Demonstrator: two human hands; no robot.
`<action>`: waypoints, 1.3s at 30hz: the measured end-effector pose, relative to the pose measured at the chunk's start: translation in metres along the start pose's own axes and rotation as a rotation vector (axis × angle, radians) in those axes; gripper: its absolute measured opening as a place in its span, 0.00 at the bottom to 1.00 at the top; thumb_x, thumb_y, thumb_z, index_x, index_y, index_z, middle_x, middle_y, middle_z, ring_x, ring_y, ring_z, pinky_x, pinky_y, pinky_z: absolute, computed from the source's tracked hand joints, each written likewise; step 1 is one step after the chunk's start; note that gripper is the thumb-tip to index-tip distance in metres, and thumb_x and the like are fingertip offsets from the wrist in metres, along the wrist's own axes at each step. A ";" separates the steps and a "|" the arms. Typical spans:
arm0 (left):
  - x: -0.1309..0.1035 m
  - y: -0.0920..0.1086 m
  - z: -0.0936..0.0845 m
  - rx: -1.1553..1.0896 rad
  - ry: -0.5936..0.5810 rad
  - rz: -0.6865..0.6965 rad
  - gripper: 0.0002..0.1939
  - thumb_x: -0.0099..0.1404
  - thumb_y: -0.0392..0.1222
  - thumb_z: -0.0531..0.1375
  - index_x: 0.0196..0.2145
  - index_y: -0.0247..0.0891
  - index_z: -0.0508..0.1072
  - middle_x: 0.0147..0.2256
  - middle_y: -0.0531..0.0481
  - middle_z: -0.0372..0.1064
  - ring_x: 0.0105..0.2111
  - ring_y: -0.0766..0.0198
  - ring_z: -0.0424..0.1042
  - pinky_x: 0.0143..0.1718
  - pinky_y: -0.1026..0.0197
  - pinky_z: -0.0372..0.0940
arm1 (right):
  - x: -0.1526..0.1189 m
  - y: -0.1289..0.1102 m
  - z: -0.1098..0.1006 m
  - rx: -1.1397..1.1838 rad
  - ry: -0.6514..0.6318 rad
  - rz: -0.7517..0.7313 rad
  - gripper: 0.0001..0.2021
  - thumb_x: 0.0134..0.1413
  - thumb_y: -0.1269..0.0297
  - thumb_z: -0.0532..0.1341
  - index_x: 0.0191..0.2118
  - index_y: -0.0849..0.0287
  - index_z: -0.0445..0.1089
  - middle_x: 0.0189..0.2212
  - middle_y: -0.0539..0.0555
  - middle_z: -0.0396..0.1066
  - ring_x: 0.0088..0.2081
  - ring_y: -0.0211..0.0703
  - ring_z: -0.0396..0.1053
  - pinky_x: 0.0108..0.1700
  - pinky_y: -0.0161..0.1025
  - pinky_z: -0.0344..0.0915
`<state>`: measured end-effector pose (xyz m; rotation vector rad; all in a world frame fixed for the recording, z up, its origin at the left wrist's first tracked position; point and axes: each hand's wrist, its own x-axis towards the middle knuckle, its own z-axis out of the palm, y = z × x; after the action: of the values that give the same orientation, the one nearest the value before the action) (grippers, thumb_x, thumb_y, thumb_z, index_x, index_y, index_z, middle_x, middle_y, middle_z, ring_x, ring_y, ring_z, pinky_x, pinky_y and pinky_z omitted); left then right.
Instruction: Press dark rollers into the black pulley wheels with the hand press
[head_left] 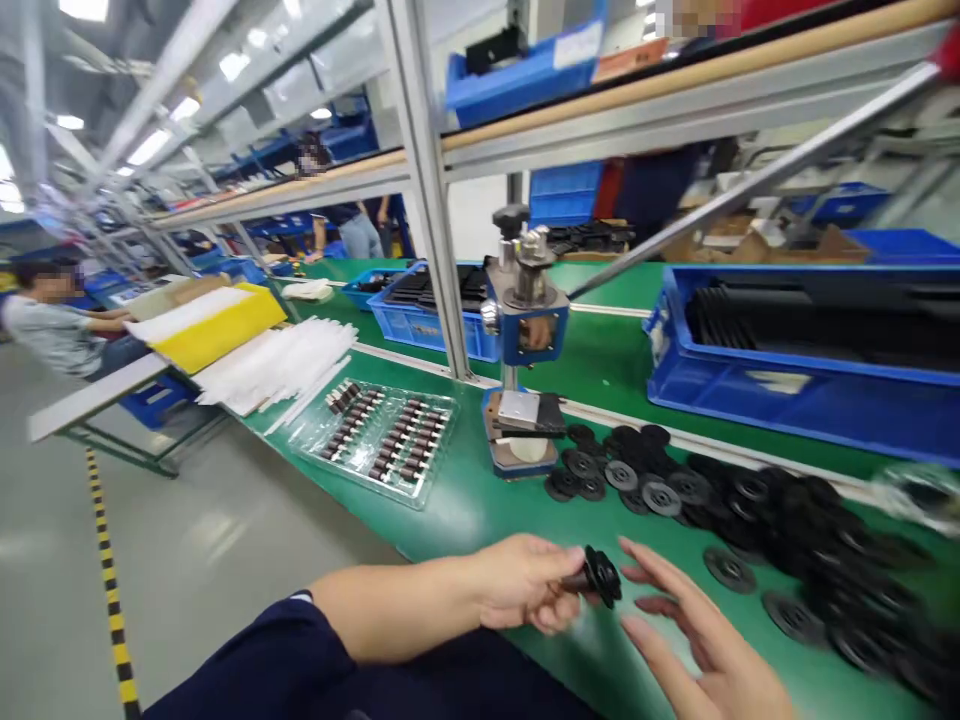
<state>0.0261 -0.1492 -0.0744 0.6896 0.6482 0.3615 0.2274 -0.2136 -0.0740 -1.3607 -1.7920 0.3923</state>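
Note:
My left hand (pixel 532 585) is closed around a small dark brown shaft with a black flanged wheel (pixel 602 577) at its end. The wheel points right, toward my right hand (pixel 690 630). That hand is open, its fingers apart and curved beside the wheel, with a small gap between. A heap of black discs (pixel 765 510) lies on the green bench to the right, a few of them loose at its near edge. Beyond my hands stands a small blue press (pixel 529 350) with a metal block on its base. A clear tray (pixel 431 480) of brown and white shafts lies left of the press.
White strips (pixel 277 365) are piled on the bench at the left. Blue bins with black parts (pixel 795 390) stand at the back right and behind the press. A metal post (pixel 427 190) rises from the bench. Another person (pixel 60 320) sits at the far left.

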 end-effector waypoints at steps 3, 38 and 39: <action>-0.008 0.005 0.011 0.055 0.021 0.023 0.26 0.57 0.61 0.63 0.36 0.31 0.71 0.20 0.52 0.65 0.15 0.73 0.60 0.17 0.68 0.47 | 0.000 -0.012 -0.003 0.134 -0.111 0.098 0.22 0.60 0.55 0.61 0.59 0.51 0.64 0.52 0.55 0.69 0.46 0.42 0.73 0.48 0.36 0.73; -0.025 -0.013 0.024 1.053 0.269 1.055 0.19 0.61 0.30 0.63 0.51 0.36 0.71 0.38 0.43 0.74 0.36 0.63 0.73 0.39 0.61 0.70 | -0.022 -0.017 0.014 0.767 -0.040 0.429 0.29 0.58 0.59 0.63 0.63 0.48 0.55 0.56 0.57 0.65 0.57 0.47 0.64 0.61 0.47 0.61; -0.025 -0.013 0.023 1.063 0.261 1.075 0.20 0.61 0.29 0.62 0.52 0.37 0.71 0.38 0.43 0.74 0.37 0.63 0.73 0.39 0.61 0.70 | -0.022 -0.018 0.014 0.765 -0.041 0.429 0.29 0.58 0.59 0.63 0.63 0.48 0.55 0.56 0.57 0.65 0.57 0.47 0.64 0.61 0.46 0.61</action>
<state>0.0243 -0.1822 -0.0591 2.0431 0.6458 1.1382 0.2068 -0.2369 -0.0802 -1.1492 -1.1543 1.1999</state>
